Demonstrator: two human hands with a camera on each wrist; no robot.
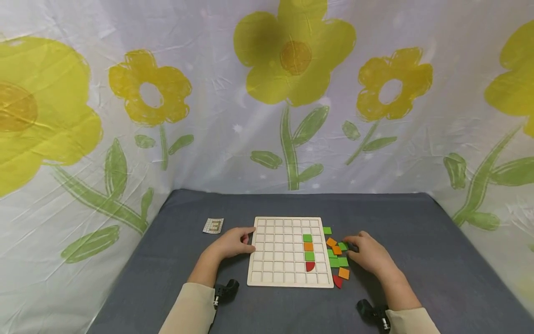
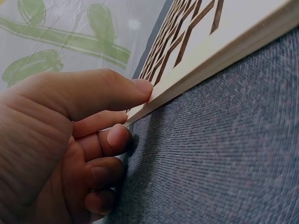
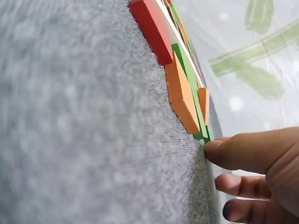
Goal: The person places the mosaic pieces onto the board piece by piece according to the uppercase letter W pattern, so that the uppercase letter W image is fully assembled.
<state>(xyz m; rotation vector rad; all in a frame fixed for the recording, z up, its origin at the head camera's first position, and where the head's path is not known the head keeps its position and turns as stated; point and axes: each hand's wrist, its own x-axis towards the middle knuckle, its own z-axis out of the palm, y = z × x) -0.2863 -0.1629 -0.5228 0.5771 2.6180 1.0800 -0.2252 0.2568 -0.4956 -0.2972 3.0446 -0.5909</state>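
A pale wooden grid board (image 1: 275, 269) lies flat on the table, with two green squares, an orange square (image 1: 308, 247) and a red quarter-round piece (image 1: 310, 266) in one column. My left hand (image 1: 231, 243) touches the board's left edge with thumb and index finger spread along it. In the left wrist view the thumb (image 2: 140, 89) rests on the rim while the lower fingers curl loosely. Right of the board, my right hand (image 1: 369, 253) pinches a green tile (image 1: 342, 246) at the pile's edge between thumb and index finger. The index fingertip is mostly hidden in the right wrist view.
Loose green tiles (image 1: 343, 262), orange tiles (image 1: 344, 273) and a red piece (image 1: 337, 281) lie along the board's right edge, some overlapping. A small patterned card (image 1: 213, 226) sits left of the board. Behind the dark table cloth (image 1: 292, 311) hangs a flowered curtain (image 1: 217, 153).
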